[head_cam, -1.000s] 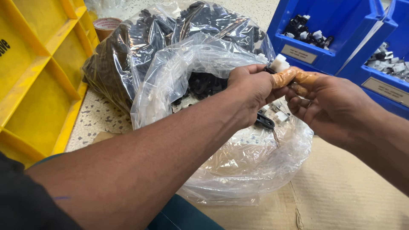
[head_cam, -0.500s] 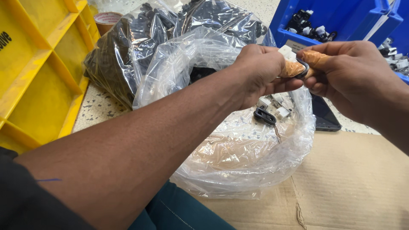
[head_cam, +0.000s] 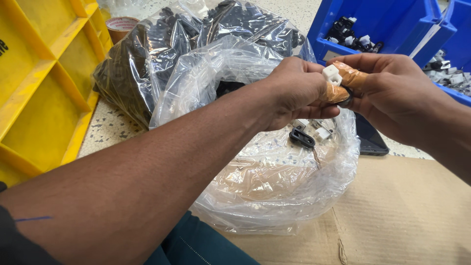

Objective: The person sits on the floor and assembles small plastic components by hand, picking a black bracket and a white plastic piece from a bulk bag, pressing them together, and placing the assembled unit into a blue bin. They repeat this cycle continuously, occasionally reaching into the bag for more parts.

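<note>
My left hand (head_cam: 294, 91) and my right hand (head_cam: 392, 95) meet above an open clear plastic bag (head_cam: 274, 186). Between their fingertips, which are wrapped in tan tape, they pinch a small white plastic piece (head_cam: 331, 74) and a black ring-like part (head_cam: 347, 96). Which hand bears which part I cannot tell. Inside the bag below lie a black part (head_cam: 301, 138) and a few small white parts (head_cam: 321, 132).
A second clear bag full of black parts (head_cam: 162, 54) lies behind. A yellow bin rack (head_cam: 44, 83) stands at the left, with a tape roll (head_cam: 120, 24) beyond it. Blue bins (head_cam: 382, 24) with small parts stand at the back right. A dark phone (head_cam: 370, 140) rests beside brown cardboard (head_cam: 407, 211).
Both hands have stayed together over the bag and risen slightly. The white piece now shows clearly at my fingertips.
</note>
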